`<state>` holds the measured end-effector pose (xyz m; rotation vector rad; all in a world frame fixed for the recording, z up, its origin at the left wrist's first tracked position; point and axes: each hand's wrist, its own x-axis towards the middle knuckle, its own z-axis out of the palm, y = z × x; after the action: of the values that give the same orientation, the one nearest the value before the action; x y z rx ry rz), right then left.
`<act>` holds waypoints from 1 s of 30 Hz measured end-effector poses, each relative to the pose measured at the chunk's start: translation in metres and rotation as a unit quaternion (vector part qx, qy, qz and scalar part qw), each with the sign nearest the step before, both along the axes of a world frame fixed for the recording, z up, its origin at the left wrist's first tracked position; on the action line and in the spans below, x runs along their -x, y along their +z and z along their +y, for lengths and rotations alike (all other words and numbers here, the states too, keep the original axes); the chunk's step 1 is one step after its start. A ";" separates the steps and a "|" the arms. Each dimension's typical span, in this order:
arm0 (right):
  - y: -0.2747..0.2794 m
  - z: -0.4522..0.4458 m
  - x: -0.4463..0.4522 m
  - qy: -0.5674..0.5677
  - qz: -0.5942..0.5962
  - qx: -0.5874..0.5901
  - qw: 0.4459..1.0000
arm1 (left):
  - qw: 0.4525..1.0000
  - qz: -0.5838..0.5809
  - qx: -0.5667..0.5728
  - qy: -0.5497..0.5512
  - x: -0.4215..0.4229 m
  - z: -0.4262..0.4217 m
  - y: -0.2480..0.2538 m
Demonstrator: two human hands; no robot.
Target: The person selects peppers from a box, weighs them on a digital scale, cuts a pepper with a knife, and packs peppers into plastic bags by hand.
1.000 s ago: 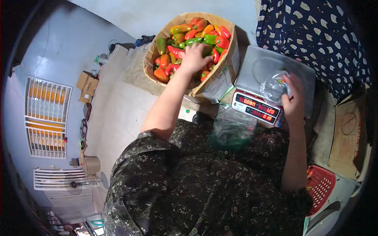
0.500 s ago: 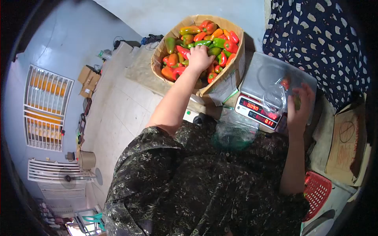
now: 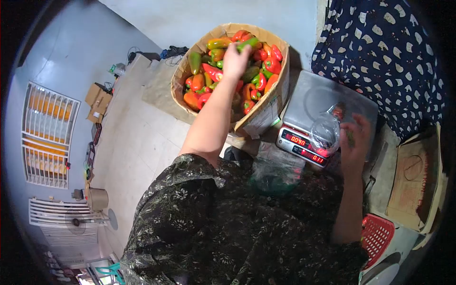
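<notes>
The green pepper (image 3: 249,44), above the box (image 3: 263,114) left of the scale (image 3: 304,95), looks light, firm and slick, best held mid-body; the left hand (image 3: 236,61) pinches its left end. The right hand (image 3: 355,140) half-curls beside the plastic bag (image 3: 325,133); its hold I cannot tell.

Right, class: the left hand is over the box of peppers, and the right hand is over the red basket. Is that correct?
Not quite: the head view shows the right hand over the scale. The left hand is indeed over the box of peppers.
</notes>
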<state>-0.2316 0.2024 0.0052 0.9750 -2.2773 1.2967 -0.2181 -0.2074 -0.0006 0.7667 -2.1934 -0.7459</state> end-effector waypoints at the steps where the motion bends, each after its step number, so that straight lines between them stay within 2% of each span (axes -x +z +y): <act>1: 0.000 -0.001 0.002 0.007 0.002 -0.005 1.000 | 0.998 0.037 -0.048 0.019 -0.002 -0.015 -0.001; 2: 0.003 -0.001 0.003 0.021 -0.002 -0.021 1.000 | 0.992 0.074 -0.097 0.040 -0.004 -0.027 -0.004; 4: 0.010 -0.003 0.001 0.052 -0.010 -0.054 0.997 | 0.988 0.095 -0.082 0.090 -0.011 -0.031 0.000; 8: 0.009 -0.005 -0.004 0.062 -0.021 -0.060 0.996 | 0.978 0.154 -0.137 0.034 -0.009 -0.017 0.006; 10: 0.002 -0.004 -0.001 0.056 -0.001 -0.042 0.998 | 0.987 0.138 -0.080 0.037 -0.003 -0.032 -0.010; 12: -0.003 0.007 0.007 -0.008 -0.128 0.046 0.991 | 0.992 0.123 -0.016 0.011 0.002 -0.046 -0.030; 13: -0.005 0.017 0.011 -0.045 -0.189 0.087 0.977 | 0.992 0.120 -0.046 0.006 -0.002 -0.036 -0.024; 16: 0.003 0.038 0.029 -0.116 -0.195 0.288 0.930 | 0.997 0.055 0.044 0.020 -0.010 -0.018 -0.007; 22: -0.022 0.072 0.056 -0.193 -0.207 0.299 0.911 | 0.998 0.055 0.017 0.015 -0.013 -0.012 -0.001; 25: -0.030 0.072 0.063 -0.152 -0.209 0.270 0.928 | 0.991 0.105 -0.074 -0.029 -0.016 0.001 0.008; 28: -0.016 0.050 0.032 -0.001 -0.238 0.134 0.962 | 0.984 0.127 -0.104 -0.063 -0.012 -0.003 0.007; 29: 0.003 0.037 0.014 0.024 -0.100 -0.002 0.995 | 0.979 0.158 -0.099 -0.081 -0.009 -0.007 0.001; 30: 0.021 0.023 -0.004 0.046 0.042 -0.138 0.988 | 0.969 0.186 -0.130 -0.096 -0.009 -0.001 0.006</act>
<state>-0.2275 0.2249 0.0257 1.2163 -2.4127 0.9683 -0.2091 -0.2088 0.0053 0.4907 -1.8641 -1.1916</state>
